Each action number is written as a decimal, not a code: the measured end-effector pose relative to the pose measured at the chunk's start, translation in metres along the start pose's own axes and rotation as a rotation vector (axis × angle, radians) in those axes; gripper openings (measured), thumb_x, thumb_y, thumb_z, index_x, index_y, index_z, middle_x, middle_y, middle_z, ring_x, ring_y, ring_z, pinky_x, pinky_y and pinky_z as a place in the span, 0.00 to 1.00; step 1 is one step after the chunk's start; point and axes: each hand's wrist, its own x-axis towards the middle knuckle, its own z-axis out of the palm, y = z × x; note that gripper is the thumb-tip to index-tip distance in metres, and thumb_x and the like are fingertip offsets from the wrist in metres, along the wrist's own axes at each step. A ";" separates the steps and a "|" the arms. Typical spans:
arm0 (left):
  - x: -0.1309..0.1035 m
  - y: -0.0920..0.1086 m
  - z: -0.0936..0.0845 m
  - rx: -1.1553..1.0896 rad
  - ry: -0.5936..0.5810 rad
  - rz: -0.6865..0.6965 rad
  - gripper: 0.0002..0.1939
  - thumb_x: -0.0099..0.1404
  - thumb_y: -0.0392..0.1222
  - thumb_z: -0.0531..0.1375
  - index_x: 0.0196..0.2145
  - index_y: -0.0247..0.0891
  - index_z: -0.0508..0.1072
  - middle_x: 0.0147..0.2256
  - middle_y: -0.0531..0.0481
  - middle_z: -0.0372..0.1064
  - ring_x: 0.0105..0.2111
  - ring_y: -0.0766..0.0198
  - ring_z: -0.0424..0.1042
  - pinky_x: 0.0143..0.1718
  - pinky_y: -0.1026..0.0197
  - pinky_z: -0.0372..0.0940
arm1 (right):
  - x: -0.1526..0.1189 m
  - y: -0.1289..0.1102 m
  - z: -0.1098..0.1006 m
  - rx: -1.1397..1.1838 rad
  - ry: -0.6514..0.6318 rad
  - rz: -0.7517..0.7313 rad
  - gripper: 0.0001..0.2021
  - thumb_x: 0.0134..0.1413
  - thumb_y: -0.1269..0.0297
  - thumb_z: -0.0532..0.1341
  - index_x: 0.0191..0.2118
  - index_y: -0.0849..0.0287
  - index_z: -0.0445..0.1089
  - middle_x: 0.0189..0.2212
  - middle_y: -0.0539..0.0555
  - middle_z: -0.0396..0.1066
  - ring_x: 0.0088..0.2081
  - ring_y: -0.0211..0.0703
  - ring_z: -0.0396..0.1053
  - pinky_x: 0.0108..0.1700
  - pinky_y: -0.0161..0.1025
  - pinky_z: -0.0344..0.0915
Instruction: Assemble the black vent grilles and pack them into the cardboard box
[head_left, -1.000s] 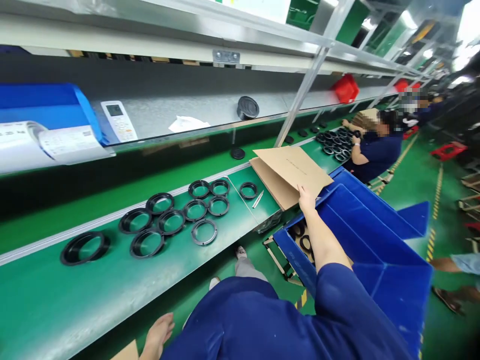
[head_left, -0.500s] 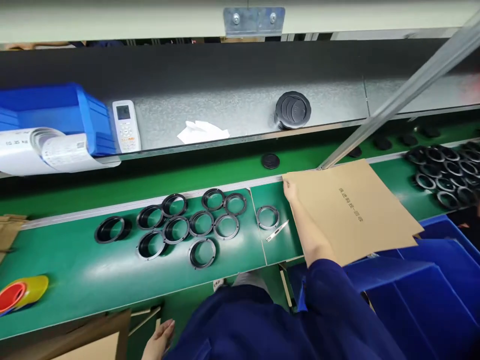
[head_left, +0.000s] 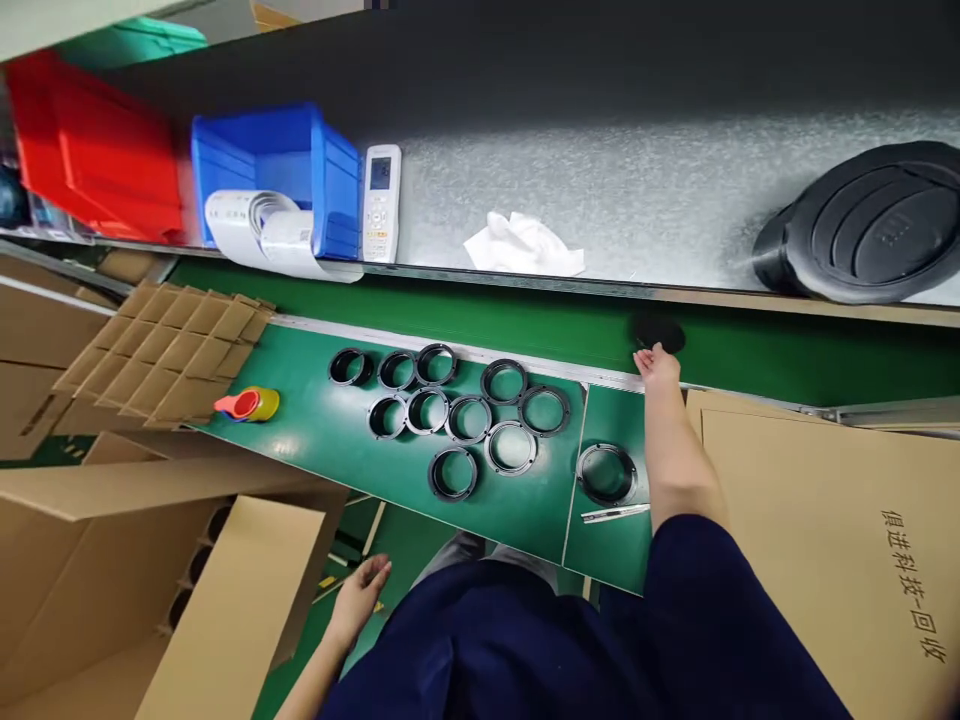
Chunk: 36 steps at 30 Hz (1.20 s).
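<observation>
My right hand [head_left: 658, 366] reaches over the far rail, its fingers pinched at the near edge of a black round cap [head_left: 666, 334] on the green strip below the shelf. The hand partly hides the cap, and its outline is blurred. My left hand [head_left: 364, 590] hangs low in front of the bench, fingers loosely bent and apart, nothing in it. Several black rings [head_left: 469, 420] lie grouped on the green bench. One separate black ring [head_left: 607, 474] sits right of the seam, with a utility knife [head_left: 615, 513] just in front of it.
Cardboard sheets [head_left: 795, 500] lie at the right. An open carton [head_left: 217, 590] stands at lower left, below cardboard dividers [head_left: 180, 350] and a yellow-and-red tape roll [head_left: 255, 404]. Above, the shelf holds a blue bin [head_left: 337, 185], a remote [head_left: 382, 205], white paper [head_left: 525, 243] and black caps [head_left: 885, 225].
My right hand has left the cardboard sheet, now lying at the right, and reached the black cap. The view has turned left, showing more of the carton. My left hand remains low.
</observation>
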 end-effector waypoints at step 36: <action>0.048 0.129 -0.068 -1.467 -1.101 0.198 0.46 0.64 0.76 0.49 0.60 0.32 0.69 0.55 0.27 0.72 0.58 0.32 0.69 0.56 0.22 0.60 | -0.382 0.207 0.132 -0.859 -1.286 -0.979 0.37 0.69 0.35 0.39 0.52 0.52 0.80 0.59 0.58 0.66 0.63 0.51 0.60 0.69 0.54 0.54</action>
